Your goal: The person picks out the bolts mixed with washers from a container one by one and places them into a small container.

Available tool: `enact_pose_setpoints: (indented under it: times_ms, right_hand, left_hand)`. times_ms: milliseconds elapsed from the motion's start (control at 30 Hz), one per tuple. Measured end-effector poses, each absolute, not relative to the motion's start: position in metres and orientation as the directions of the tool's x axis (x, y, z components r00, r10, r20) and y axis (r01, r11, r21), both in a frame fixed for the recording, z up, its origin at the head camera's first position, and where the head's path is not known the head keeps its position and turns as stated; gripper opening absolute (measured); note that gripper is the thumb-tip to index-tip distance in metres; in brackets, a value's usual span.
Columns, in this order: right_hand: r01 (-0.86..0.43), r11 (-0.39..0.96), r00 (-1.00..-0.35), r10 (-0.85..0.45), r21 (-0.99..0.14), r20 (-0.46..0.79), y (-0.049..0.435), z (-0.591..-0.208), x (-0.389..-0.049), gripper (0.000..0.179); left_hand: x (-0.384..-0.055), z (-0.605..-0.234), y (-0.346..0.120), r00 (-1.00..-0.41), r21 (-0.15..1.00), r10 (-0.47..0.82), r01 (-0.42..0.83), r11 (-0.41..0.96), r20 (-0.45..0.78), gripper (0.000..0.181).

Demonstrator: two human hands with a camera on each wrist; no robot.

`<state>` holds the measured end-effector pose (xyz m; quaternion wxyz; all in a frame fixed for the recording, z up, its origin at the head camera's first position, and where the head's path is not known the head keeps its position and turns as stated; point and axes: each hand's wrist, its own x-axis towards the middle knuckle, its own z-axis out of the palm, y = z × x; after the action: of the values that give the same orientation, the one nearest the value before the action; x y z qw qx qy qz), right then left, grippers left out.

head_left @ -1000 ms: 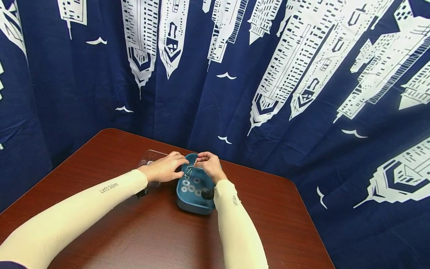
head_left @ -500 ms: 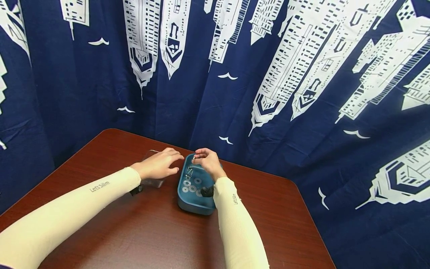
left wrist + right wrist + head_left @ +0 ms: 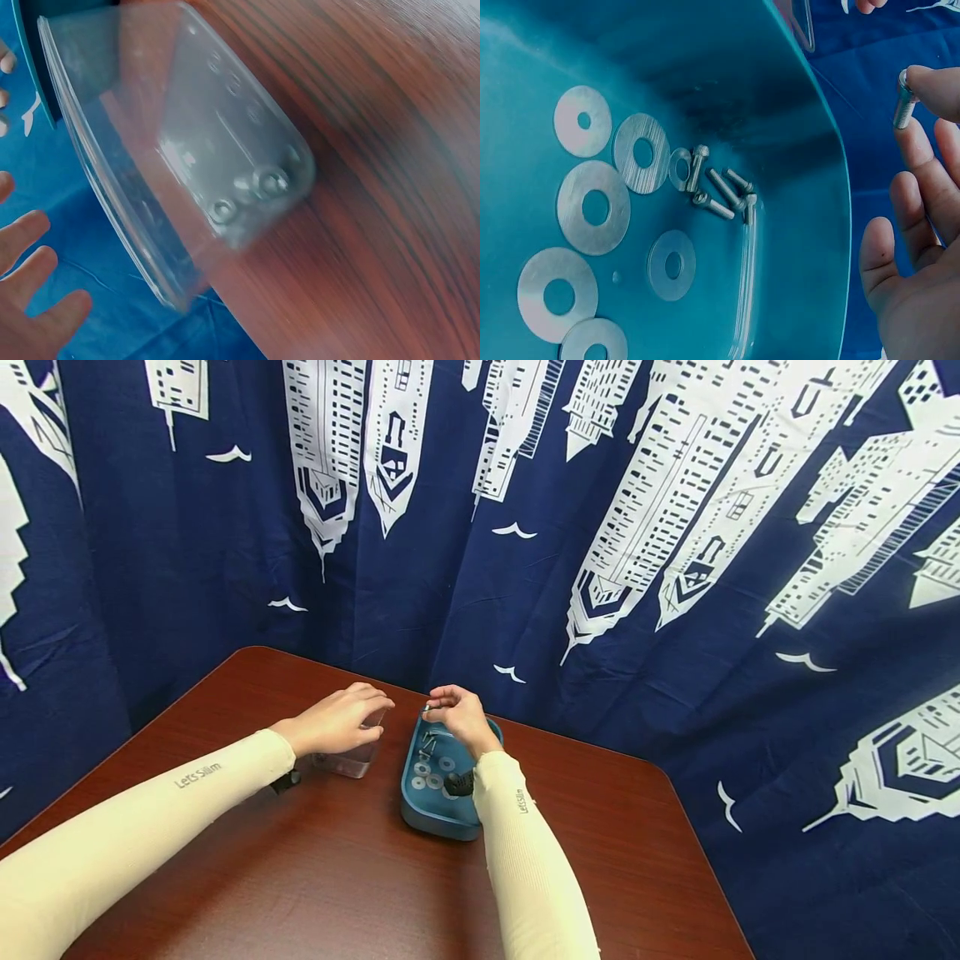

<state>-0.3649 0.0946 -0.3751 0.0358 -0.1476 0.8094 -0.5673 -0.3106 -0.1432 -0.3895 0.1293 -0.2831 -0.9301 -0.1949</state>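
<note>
My right hand (image 3: 467, 725) is raised over the far end of a blue box (image 3: 442, 828). Between thumb and a finger it pinches a small metal bolt (image 3: 905, 101), while its other fingers are loosely bent. Inside the blue box lie several flat washers (image 3: 592, 206) and several more bolts (image 3: 714, 204). My left hand (image 3: 327, 722) hovers by a clear plastic container (image 3: 356, 767) and holds nothing, its fingers spread. Small metal nuts (image 3: 271, 181) appear in the bottom of that container in the left wrist view, slightly blurred.
Both containers stand side by side near the back of a brown wooden table (image 3: 337, 868). A dark blue curtain (image 3: 450, 610) with a white city print hangs right behind the table's far edge.
My left hand has drawn away leftward from the blue box to the clear container. My right hand, with the bolt pinched, has lifted slightly toward the blue box's far-left rim.
</note>
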Motion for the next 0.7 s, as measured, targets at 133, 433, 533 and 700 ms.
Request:
enact_pose_setpoints:
  times_ms: [133, 433, 533, 700]
  right_hand:
    - [-0.201, 0.313, -0.953, -0.281, -0.928, 0.111, 0.092, -0.374, -0.365, 0.034]
    - [-0.177, 0.295, -0.952, -0.295, -0.939, 0.087, 0.086, -0.375, -0.366, 0.034]
    - [-0.179, 0.286, -0.95, -0.299, -0.941, 0.089, 0.082, -0.375, -0.366, 0.034]
    - [-0.183, 0.265, -0.944, -0.316, -0.947, 0.094, 0.073, -0.375, -0.366, 0.035]
  left_hand:
    - [-0.31, -0.39, -0.15, -0.819, 0.299, 0.46, 0.559, 0.773, 0.341, 0.046]
    - [-0.306, -0.392, -0.164, -0.828, 0.306, 0.442, 0.545, 0.781, 0.345, 0.048]
    - [-0.305, -0.392, -0.169, -0.829, 0.307, 0.436, 0.542, 0.782, 0.351, 0.047]
    - [-0.305, -0.393, -0.181, -0.831, 0.302, 0.417, 0.531, 0.792, 0.367, 0.045]
